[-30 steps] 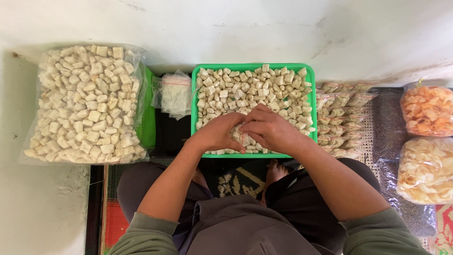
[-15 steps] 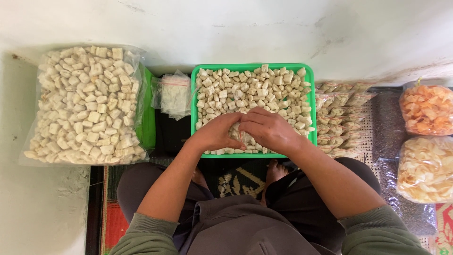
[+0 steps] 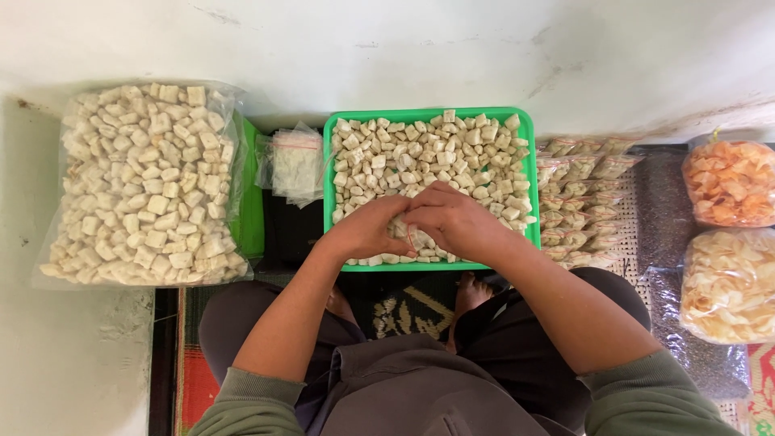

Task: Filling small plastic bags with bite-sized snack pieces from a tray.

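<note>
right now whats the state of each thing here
green tray: heaped with pale cubes, flat on the floor
left hand: over the tray, fingers curled at a small clear bag
right hand: fingers pinching the small clear bag at its red strip
big bag of cubes: full, lying flat
stack of empty small bags: untouched
small packed bags: filled, laid in rows
two bags of crackers: full

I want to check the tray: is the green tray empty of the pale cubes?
No, the green tray is filled with pale cubes, and both hands rest over them.
</note>
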